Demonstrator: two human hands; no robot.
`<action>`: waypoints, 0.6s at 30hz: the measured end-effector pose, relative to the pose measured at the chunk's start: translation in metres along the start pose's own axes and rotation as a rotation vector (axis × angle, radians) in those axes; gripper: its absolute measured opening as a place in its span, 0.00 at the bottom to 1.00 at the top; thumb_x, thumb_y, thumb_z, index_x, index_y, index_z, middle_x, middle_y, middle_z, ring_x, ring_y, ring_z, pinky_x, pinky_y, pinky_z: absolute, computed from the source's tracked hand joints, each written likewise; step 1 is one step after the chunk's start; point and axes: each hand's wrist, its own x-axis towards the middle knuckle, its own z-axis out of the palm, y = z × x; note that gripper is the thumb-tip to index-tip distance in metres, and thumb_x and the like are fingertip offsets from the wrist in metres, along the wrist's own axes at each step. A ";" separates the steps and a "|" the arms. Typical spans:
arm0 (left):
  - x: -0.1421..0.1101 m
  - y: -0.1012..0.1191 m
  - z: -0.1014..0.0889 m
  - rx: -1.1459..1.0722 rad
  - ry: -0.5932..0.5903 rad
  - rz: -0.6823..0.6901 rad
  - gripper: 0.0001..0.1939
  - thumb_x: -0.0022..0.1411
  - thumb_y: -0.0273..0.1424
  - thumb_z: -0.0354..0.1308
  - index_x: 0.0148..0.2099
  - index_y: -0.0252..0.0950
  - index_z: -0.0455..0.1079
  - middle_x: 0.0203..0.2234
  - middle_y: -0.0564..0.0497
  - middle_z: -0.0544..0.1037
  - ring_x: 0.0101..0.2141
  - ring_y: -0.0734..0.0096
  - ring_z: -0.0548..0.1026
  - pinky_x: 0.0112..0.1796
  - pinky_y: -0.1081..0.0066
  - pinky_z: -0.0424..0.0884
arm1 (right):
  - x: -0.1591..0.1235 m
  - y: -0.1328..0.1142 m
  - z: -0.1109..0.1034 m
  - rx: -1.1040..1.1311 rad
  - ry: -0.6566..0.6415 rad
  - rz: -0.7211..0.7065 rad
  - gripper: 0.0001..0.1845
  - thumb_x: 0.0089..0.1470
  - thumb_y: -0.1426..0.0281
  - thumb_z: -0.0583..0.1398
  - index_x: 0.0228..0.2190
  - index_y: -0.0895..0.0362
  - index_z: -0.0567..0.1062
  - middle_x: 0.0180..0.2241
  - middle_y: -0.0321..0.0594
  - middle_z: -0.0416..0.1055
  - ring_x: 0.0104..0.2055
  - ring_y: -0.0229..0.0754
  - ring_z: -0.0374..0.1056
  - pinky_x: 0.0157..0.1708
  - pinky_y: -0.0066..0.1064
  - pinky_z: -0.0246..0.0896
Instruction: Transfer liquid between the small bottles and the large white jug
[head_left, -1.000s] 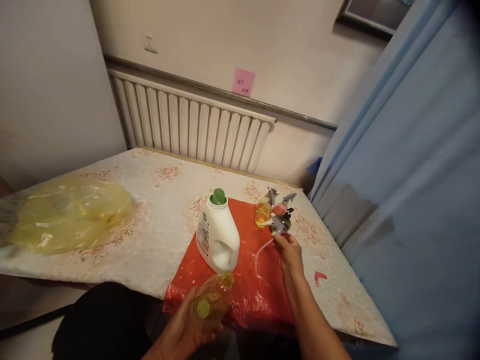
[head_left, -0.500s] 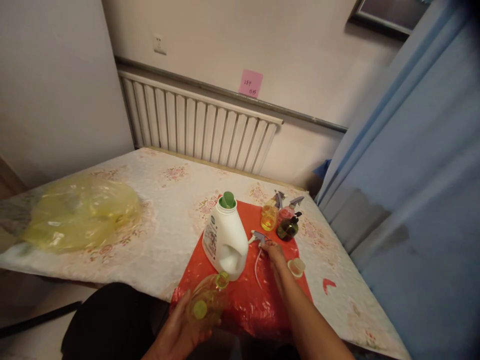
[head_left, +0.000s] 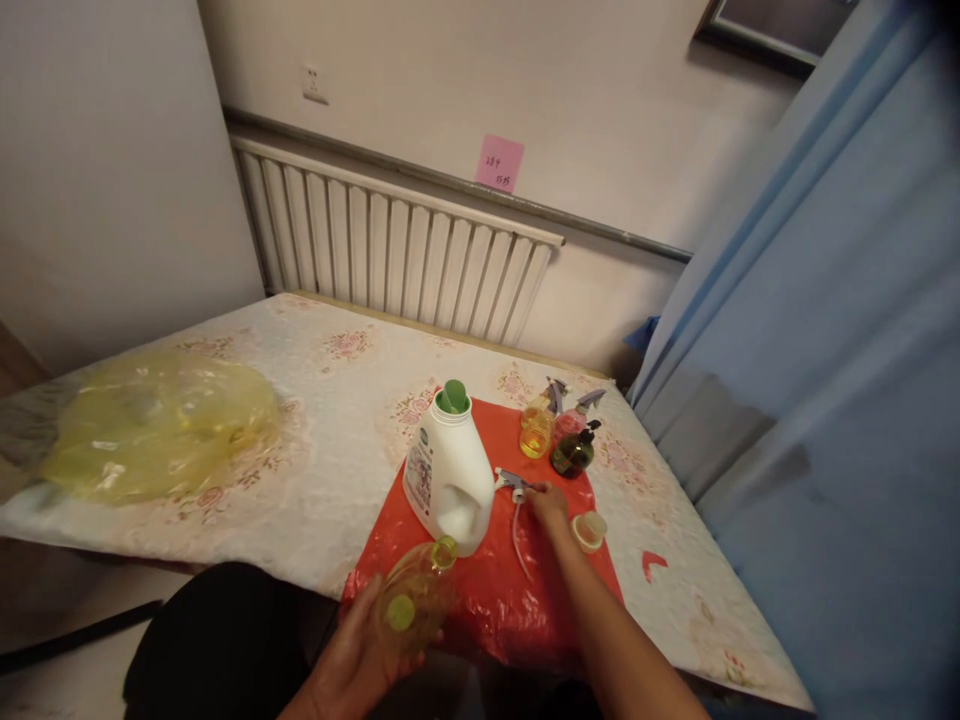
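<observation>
My left hand [head_left: 371, 640] grips a see-through yellowish bottle [head_left: 416, 595], tilted, its mouth uncapped and pointing up and right. My right hand [head_left: 550, 503] is closed, with its fingertips at the rear end of a grey and white trigger sprayer head [head_left: 514, 483]. The sprayer's thin dip tube hangs down over the red plastic bag [head_left: 502, 600]. Just left of the sprayer stands a large white jug [head_left: 454, 475] with a handle and a green pouring spout [head_left: 453, 397]. A pale round cap [head_left: 589, 531] lies right of my right wrist.
Behind my right hand stand a yellow spray bottle [head_left: 535, 435], a pink spray bottle [head_left: 571, 422] and a dark green pump bottle [head_left: 573, 455]. A yellow plastic bag [head_left: 161, 425] lies left, a red scrap [head_left: 653, 564] right. A blue curtain [head_left: 787, 350] hangs at the right.
The sprayer head has turned to lie flatter and come down a little, and my right fingers have shifted to its rear end. My left hand keeps the bottle almost in place.
</observation>
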 end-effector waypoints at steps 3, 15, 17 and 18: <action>0.000 -0.001 0.002 -0.008 -0.028 -0.005 0.34 0.65 0.43 0.51 0.68 0.37 0.46 0.42 0.39 0.81 0.36 0.52 0.81 0.30 0.65 0.75 | -0.010 -0.011 -0.010 -0.029 -0.006 0.051 0.17 0.60 0.65 0.59 0.50 0.57 0.69 0.51 0.44 0.68 0.47 0.45 0.69 0.44 0.43 0.69; 0.001 -0.009 0.014 -0.006 -0.101 -0.042 0.30 0.66 0.44 0.49 0.63 0.29 0.58 0.45 0.36 0.79 0.39 0.54 0.80 0.34 0.64 0.74 | -0.150 -0.048 -0.013 0.199 -0.494 -0.099 0.19 0.40 0.69 0.68 0.38 0.57 0.77 0.34 0.41 0.80 0.33 0.42 0.74 0.35 0.32 0.68; 0.001 -0.011 0.018 -0.003 -0.128 -0.036 0.29 0.66 0.43 0.48 0.62 0.29 0.60 0.45 0.36 0.79 0.40 0.55 0.79 0.36 0.65 0.73 | -0.169 -0.053 -0.008 0.242 -0.591 -0.102 0.22 0.38 0.73 0.68 0.41 0.55 0.76 0.39 0.41 0.79 0.38 0.44 0.75 0.40 0.35 0.68; 0.000 -0.011 0.019 -0.003 -0.147 -0.034 0.29 0.66 0.43 0.48 0.62 0.29 0.60 0.46 0.36 0.79 0.41 0.56 0.79 0.37 0.65 0.73 | -0.177 -0.055 -0.006 0.246 -0.626 -0.109 0.25 0.38 0.74 0.67 0.43 0.54 0.76 0.42 0.41 0.79 0.41 0.46 0.75 0.43 0.36 0.68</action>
